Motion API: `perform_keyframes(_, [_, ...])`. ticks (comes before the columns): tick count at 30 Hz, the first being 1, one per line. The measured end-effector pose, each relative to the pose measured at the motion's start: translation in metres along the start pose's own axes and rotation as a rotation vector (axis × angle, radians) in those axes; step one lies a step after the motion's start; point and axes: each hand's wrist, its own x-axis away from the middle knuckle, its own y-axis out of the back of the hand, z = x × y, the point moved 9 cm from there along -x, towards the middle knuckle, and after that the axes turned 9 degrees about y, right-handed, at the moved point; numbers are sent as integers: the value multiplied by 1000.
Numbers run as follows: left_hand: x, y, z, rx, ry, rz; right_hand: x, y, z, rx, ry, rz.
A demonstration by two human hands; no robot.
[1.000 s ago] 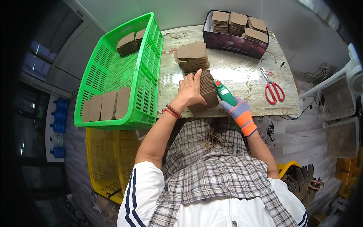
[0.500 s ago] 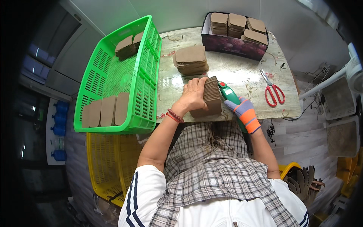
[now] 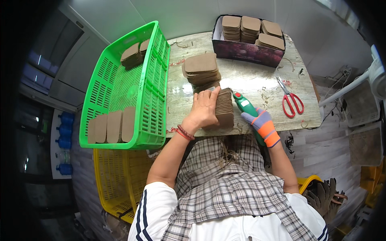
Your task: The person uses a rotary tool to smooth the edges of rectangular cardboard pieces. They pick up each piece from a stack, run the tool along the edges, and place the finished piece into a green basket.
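Note:
My bare left hand (image 3: 205, 106) grips a stack of brown rounded-corner pads (image 3: 225, 107) near the front edge of the table. The thumb lies on the near side and the fingers over the far-left part; their layered edges face right. In my right hand (image 3: 263, 125), which wears a grey and orange glove, is a green handheld tool (image 3: 245, 104) with a red button near its tip. Its tip is just right of the stack, with a narrow gap between them. Beyond my left hand stands another pile of brown pads (image 3: 200, 64).
A green plastic crate (image 3: 155, 86) holding more pads stands on the left. At the back right is a dark patterned box (image 3: 245, 53) with several pad stacks. Red-handled scissors (image 3: 292, 105) lie on the right. Below the crate is a yellow basket (image 3: 108, 172).
The whole view has shifted slightly downward. The green tool's tip sits a little farther from the stack. My left hand keeps its place on the pads.

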Motion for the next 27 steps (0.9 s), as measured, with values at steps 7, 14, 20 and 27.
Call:
perform_keyframes(7, [8, 8, -8, 27, 80, -60, 18, 11, -7, -90, -42, -131])
perform_keyframes(14, [8, 6, -12, 44, 59, -165, 22, 9, 7, -95, -67, -105])
perform_keyframes(20, [8, 4, -9, 43, 67, -113, 20, 0, 13, -140, -103, -104])
perform_keyframes(27, [14, 8, -8, 66, -34, -244, 25, 2, 15, -304, -91, -96])
